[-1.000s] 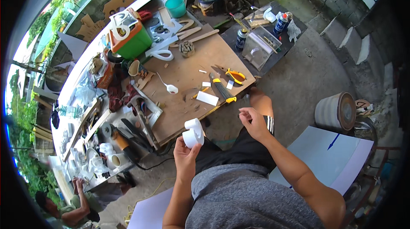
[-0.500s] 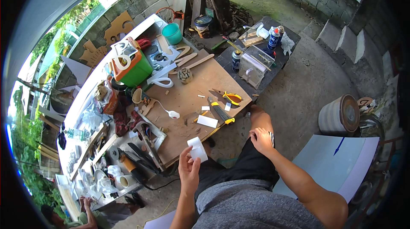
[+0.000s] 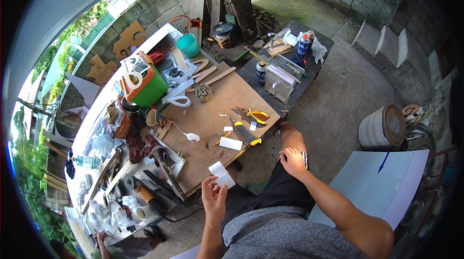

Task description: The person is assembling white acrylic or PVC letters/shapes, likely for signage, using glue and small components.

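Note:
My left hand [image 3: 214, 195] is closed on a small white piece [image 3: 221, 174], thin-walled and bent or stepped in shape. It holds the piece between thumb and fingers, just off the near edge of the wooden work board [image 3: 203, 165]. My right hand [image 3: 293, 162] lies over my knee with its fingers loosely bent and holds nothing. On the board near that edge are a white rectangle [image 3: 231, 143], a yellow-and-black utility knife [image 3: 247, 133], yellow-handled pliers [image 3: 257, 116] and a pencil [image 3: 222, 138]. A white plastic spoon [image 3: 192, 137] lies farther left.
An angle grinder [image 3: 144, 192] and a hammer [image 3: 166, 169] lie at the table's left. Behind stand a green-and-orange box [image 3: 147, 87] and a teal bucket [image 3: 187, 45]. Spray cans [image 3: 302, 45] and a clear box [image 3: 284, 81] occupy the dark side table. Another person's arm [image 3: 101, 245] shows lower left.
My left hand has turned the white piece slightly, so its lower flap faces me more. The whole view has shifted a little. My right hand stays on the knee.

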Tool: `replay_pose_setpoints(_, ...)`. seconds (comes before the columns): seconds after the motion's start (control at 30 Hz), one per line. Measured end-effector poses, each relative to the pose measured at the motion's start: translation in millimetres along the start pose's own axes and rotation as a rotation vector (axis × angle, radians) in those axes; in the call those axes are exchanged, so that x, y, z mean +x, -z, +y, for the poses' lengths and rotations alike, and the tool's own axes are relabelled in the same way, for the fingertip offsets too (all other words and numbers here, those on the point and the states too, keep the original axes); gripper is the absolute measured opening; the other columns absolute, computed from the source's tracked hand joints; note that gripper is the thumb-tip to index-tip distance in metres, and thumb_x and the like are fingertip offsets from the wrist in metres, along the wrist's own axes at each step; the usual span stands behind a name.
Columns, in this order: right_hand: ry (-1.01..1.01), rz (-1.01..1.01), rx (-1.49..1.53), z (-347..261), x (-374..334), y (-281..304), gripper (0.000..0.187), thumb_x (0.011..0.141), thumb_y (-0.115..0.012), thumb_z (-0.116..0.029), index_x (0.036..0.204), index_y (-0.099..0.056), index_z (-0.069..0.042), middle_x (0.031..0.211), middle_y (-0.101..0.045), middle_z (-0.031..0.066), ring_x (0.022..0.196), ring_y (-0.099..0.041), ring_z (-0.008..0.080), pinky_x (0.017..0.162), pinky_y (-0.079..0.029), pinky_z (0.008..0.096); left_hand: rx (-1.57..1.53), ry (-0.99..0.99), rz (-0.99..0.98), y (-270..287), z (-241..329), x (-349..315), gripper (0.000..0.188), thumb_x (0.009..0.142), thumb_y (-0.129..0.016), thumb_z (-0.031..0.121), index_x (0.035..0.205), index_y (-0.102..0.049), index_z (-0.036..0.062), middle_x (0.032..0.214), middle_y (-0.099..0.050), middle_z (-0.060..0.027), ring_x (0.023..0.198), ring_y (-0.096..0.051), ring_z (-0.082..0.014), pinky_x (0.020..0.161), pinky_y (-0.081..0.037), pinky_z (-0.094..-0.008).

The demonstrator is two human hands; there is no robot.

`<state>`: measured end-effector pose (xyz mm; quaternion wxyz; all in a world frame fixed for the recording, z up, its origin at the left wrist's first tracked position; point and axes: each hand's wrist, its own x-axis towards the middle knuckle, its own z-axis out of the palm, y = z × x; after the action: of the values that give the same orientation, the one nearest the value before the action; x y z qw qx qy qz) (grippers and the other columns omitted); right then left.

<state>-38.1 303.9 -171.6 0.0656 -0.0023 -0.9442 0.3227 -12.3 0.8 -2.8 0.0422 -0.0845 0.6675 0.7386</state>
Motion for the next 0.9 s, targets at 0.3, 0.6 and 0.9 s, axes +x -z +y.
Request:
replay_pose_setpoints(0.3,-0.001,-0.022,-0.017,-3,-1,3,0.013,0.084,-0.066,-0.013,0.096,-0.066,-0.008,0.087,-0.068,0.0060,0.088,-0.063,0.0284,0.078,-0.046,0.0441,-0.088,0.021,0.044,4,-2,-6,0.034,0.095,-0.062,-0.001,0.123,-0.043,0.0058,0.102,-0.056,-0.0048,0.088,-0.054,-0.0069,0.076,-0.044,-0.0200)
replay_pose_setpoints(0.6,0.045,0.026,-0.002,-1,0,3,0.012,0.082,-0.066,-0.009,0.093,-0.066,-0.005,0.090,-0.069,0.0119,0.086,-0.063,0.0333,0.078,-0.049,0.0436,-0.083,-0.012,0.028,5,-4,-6,0.034,0.095,-0.063,-0.002,0.120,-0.042,0.0074,0.103,-0.056,-0.0049,0.093,-0.056,-0.0086,0.081,-0.045,-0.0219)
replay_pose_setpoints(0.9,0.007,-0.066,-0.003,-2,3,2,0.012,0.084,-0.065,-0.010,0.095,-0.067,-0.004,0.092,-0.068,0.0128,0.088,-0.063,0.0335,0.079,-0.048,0.0437,-0.050,-0.078,0.127,11,-9,-4,0.039,0.095,-0.063,-0.001,0.124,-0.038,0.0053,0.105,-0.055,-0.0076,0.097,-0.059,-0.0131,0.085,-0.050,-0.0255)
